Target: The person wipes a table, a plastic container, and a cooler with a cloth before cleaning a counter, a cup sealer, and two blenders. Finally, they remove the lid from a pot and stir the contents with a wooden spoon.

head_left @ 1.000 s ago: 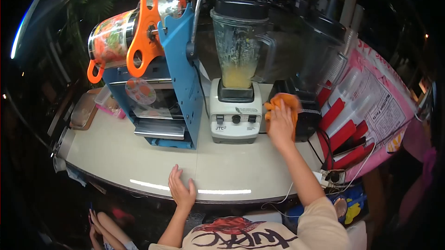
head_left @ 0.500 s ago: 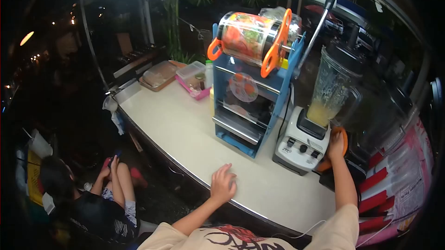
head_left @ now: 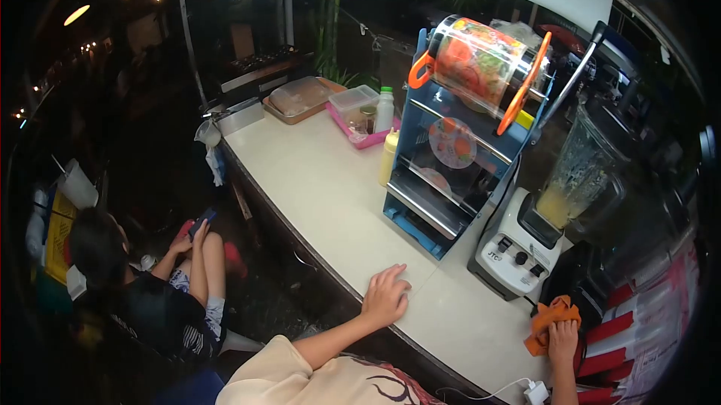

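My left hand lies on the pale countertop near its front edge, fingers apart and nothing in it. At the right end, my right hand grips an orange cloth that is bunched against the counter. Just behind the cloth stands a white blender base with knobs and switches. Its clear jug holds some yellowish liquid, and splashes coat the walls. Left of the blender is a blue cup-sealing machine with a roll of printed film on top.
A pink tray with containers and a white bottle sits farther back, beside a lidded box. A squeeze bottle touches the sealer's left side. A white charger plug lies front right. A seated person holds a phone.
My right hand has come from beside the blender toward the counter's front right corner, bringing the orange cloth. My left hand stays on the counter. The view has swung left.
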A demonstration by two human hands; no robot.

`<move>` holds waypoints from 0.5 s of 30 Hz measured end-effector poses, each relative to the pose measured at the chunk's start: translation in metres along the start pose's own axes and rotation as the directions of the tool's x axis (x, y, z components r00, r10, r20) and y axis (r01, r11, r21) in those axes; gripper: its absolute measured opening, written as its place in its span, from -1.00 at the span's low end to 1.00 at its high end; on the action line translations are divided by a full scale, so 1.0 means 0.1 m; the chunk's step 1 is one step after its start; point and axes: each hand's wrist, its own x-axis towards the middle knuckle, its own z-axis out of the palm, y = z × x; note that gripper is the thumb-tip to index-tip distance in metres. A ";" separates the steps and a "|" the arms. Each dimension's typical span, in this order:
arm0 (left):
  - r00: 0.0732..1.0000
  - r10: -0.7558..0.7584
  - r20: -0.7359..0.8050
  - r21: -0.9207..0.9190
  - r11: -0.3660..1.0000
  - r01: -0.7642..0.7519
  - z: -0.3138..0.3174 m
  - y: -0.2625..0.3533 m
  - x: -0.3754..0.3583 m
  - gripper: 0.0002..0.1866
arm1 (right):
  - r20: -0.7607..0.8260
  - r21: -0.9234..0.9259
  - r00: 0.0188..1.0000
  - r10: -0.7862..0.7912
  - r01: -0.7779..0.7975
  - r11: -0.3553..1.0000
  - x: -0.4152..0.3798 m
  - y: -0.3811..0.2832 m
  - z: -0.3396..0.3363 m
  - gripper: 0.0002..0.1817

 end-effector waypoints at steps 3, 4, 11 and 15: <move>1.000 0.001 -0.013 -0.014 1.000 -0.002 -0.02 0.00 0.02 -0.79 | -0.012 -0.051 1.000 0.017 -0.018 0.999 -0.28 0.24 0.23 -0.80; 1.000 0.004 -0.013 -0.016 1.000 -0.004 -0.01 0.00 0.02 -0.80 | -0.089 0.105 0.996 -0.021 0.030 0.994 -0.30 0.30 0.01 -0.85; 1.000 0.019 -0.024 0.007 1.000 -0.019 0.02 0.00 0.02 -0.81 | -0.446 0.291 0.883 0.146 -0.012 0.957 0.35 0.27 -1.06 -0.88; 0.999 0.002 -0.037 0.014 1.000 -0.001 0.02 -0.09 -0.03 -0.81 | -0.247 0.356 0.893 0.375 -0.276 0.893 0.88 0.02 -0.59 -0.50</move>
